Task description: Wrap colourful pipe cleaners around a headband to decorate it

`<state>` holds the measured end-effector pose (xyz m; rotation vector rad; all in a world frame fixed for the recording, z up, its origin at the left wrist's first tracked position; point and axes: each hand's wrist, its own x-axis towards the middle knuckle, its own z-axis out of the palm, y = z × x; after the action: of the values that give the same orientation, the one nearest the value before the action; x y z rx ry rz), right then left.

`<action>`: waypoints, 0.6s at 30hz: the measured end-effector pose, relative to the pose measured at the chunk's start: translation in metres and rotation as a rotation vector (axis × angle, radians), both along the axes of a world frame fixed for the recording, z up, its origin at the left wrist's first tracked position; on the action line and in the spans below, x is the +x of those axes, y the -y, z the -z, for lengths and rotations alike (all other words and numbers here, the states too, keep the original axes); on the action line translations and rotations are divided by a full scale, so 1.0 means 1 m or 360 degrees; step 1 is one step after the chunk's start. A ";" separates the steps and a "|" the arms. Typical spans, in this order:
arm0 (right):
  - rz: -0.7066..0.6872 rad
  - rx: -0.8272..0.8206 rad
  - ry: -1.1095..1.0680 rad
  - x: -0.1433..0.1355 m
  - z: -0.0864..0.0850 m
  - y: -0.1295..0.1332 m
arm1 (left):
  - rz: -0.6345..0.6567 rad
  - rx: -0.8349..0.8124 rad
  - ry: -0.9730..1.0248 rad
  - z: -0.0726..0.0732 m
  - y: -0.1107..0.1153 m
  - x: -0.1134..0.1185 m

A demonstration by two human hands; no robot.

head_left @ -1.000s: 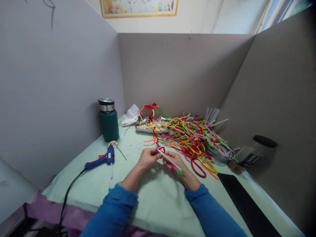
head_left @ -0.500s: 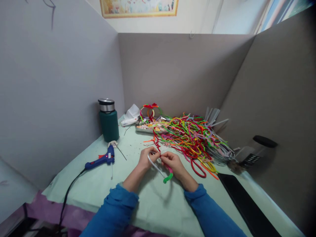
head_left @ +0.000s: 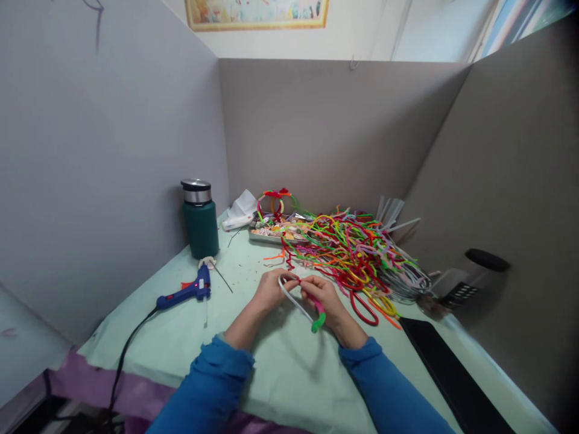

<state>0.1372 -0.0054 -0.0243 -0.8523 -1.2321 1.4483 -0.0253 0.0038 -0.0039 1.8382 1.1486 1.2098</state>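
Over the middle of the table my left hand (head_left: 272,289) and my right hand (head_left: 322,296) nearly touch at the fingertips. Both pinch a bent hoop whose white part (head_left: 296,304) hangs below my left hand and whose pink and green end (head_left: 319,320) hangs below my right palm. A small bit of red shows between the fingertips. Just beyond the hands lies a twisted red pipe cleaner (head_left: 288,260). The large tangle of colourful pipe cleaners (head_left: 357,241) is behind and to the right.
At the left stand a green bottle (head_left: 200,229) and a blue glue gun (head_left: 185,293) with a cord. A metal tray (head_left: 271,239) of small pieces lies at the back. On the right are a black flat object (head_left: 452,374) and a tipped clear jar (head_left: 465,280). Grey panels surround the table.
Both hands have shifted slightly right, and the hoop's white part and green end have swung right with them. The red twisted strand now lies apart from the fingertips.
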 end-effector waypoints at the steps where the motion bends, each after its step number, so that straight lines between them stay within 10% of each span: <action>1: -0.0003 0.0007 0.0014 0.000 0.000 0.000 | -0.0004 0.0043 -0.0032 -0.001 0.001 0.000; 8: 0.0013 0.0023 0.0057 -0.001 -0.007 0.006 | -0.0037 0.0224 -0.0234 -0.007 0.005 -0.002; 18: 0.0051 0.0101 0.0211 -0.005 -0.007 0.007 | 0.0047 -0.0304 -0.0120 -0.008 0.006 -0.002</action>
<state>0.1327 -0.0127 -0.0173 -0.9325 -1.3500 1.3377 -0.0269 -0.0020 0.0042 1.7626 1.2294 0.9854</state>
